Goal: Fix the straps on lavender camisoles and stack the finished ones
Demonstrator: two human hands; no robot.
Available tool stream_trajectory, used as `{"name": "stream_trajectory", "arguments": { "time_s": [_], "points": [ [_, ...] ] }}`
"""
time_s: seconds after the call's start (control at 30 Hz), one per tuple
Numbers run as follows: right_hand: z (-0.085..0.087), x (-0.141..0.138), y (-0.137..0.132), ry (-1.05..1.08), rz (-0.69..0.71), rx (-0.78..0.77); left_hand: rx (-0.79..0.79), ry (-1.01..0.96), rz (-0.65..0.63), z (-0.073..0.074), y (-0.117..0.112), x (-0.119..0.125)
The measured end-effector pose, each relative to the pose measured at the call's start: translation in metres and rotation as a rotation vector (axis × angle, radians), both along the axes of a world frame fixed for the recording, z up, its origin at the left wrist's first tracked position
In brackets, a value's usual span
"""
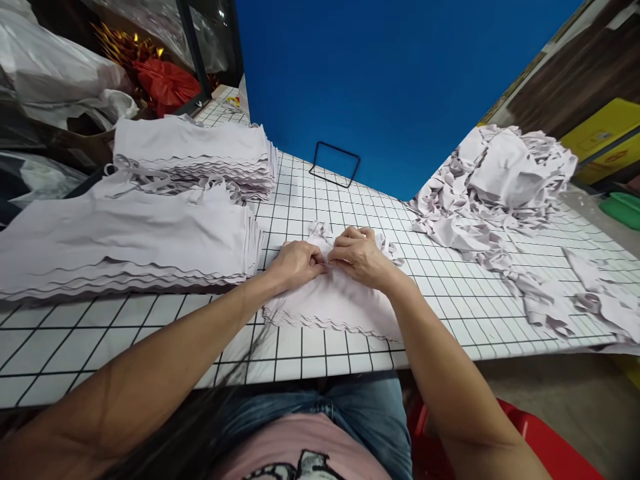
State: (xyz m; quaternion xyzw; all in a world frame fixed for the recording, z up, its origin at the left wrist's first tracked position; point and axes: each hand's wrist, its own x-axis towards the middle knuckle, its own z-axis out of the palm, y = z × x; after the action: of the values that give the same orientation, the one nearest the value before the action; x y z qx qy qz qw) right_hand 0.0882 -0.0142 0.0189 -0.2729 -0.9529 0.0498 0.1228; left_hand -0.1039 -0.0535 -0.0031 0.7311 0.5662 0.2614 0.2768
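A pale fabric piece (335, 310) with a wavy lower edge lies flat on the gridded table in front of me. Both hands meet at its upper part. My left hand (300, 262) pinches the cloth there, thumb and fingers together. Close beside it, my right hand (361, 257) is closed on the same cloth with its fingers bent down. Narrow strap-like ends of the fabric stick out beyond both hands. What exactly lies between the fingertips is hidden.
Two stacks of pale fabric pieces, a near stack (130, 233) and a far stack (195, 150), lie left. A loose fabric heap (510, 170) trails along the right. A blue panel (380, 87) rises behind, near a black wire frame (335, 165). A red stool (540, 440) stands below right.
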Motion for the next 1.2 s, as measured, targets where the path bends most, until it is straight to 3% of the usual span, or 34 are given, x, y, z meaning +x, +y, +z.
{"name": "stream_trajectory", "arguments": {
  "time_s": [0.2,0.3,0.4,0.53,0.63,0.73,0.8,1.0,1.2],
  "points": [
    [0.020,-0.003,0.016,-0.240,0.083,0.140,-0.016,0.054,0.004,0.000,-0.002,-0.002],
    [0.030,-0.004,0.032,-0.190,-0.010,0.164,0.244,0.202,0.043,-0.001,-0.009,0.001],
    [0.033,-0.009,0.051,0.031,-0.126,0.172,0.569,0.352,0.042,-0.004,-0.017,0.008],
    [0.022,-0.027,0.078,0.348,-0.219,0.048,0.793,0.391,-0.170,-0.014,-0.019,0.017],
    [0.007,-0.042,0.098,0.502,-0.286,-0.215,0.764,0.386,-0.287,-0.027,-0.016,0.019],
    [-0.012,-0.053,0.114,0.582,-0.364,-0.461,0.626,0.407,-0.260,-0.036,-0.013,0.018],
    [-0.025,-0.057,0.120,0.600,-0.396,-0.517,0.543,0.421,-0.249,-0.038,-0.013,0.017],
    [-0.048,-0.049,0.121,0.462,-0.434,-0.451,0.432,0.457,-0.264,-0.037,-0.010,0.014],
    [-0.028,-0.025,0.106,0.401,-0.400,-0.279,0.401,0.471,-0.305,-0.033,-0.009,0.013]
  ]
}}
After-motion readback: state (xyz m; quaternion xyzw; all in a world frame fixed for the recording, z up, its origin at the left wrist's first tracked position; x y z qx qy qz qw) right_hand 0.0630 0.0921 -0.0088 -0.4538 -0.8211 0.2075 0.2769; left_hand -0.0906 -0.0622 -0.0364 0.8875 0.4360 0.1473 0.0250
